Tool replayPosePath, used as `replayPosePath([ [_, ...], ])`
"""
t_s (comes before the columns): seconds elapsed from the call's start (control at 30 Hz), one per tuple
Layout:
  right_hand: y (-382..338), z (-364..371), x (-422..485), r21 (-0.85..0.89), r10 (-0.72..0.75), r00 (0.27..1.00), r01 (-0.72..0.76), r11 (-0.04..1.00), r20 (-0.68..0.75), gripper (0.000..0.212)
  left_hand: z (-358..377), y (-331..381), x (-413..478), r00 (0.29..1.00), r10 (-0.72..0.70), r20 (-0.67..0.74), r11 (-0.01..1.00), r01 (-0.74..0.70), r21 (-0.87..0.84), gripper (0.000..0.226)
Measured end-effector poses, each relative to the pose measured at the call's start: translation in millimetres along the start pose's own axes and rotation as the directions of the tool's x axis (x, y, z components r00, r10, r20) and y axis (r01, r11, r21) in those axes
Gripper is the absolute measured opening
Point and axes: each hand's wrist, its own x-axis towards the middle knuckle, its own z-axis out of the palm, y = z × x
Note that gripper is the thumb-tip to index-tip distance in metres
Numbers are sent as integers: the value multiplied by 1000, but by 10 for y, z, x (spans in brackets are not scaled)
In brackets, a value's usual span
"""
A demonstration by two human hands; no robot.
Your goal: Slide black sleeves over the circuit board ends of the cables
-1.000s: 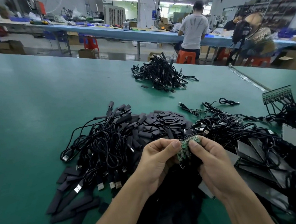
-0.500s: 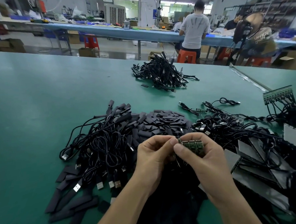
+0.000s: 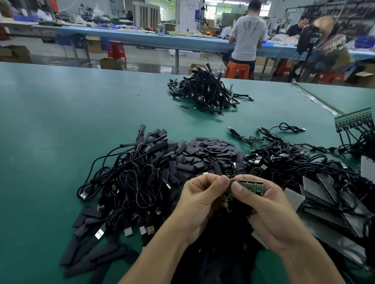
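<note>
Green tabletop (image 3: 49,128) holds a far pile of cables (image 3: 205,92) that look sleeved and a heap of loose sleeves (image 3: 205,156), while the left hand (image 3: 199,204) and right hand (image 3: 265,207) both pinch bare circuit boards (image 3: 252,186) above the near tangle, so much seems left.

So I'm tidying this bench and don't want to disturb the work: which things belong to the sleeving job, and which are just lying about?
In the job: circuit boards pinched by left hand and right hand; pile of black sleeves; cables beside it.
Lying about: grey sheets; clear strip near the table's far edge; far cable heap, role unclear.
</note>
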Motion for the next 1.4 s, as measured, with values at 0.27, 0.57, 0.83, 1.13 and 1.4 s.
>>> replayPosePath([
  [0.27,24,-33,41,36,32,999,-33,999,39,43,-40,-6,40,999,-46,8,999,46,-28,33],
  [0.57,77,-34,25,76,57,995,-63,995,79,41,-18,-8,33,999,-42,-15,998,41,-43,21],
  [0.83,66,58,11,-230,-195,950,139,963,-245,15,55,96,9,990,94,-109,991,-103,-89,23],
  [1.13,137,171,15,-951,-370,924,199,237,101,19,328,957,-222,557,823,-113,563,-775,286,9],
  [1.4,-81,49,-6,-879,-771,486,11,476,-411,17,99,1279,-361,64,997,-31,66,-666,743,22],
])
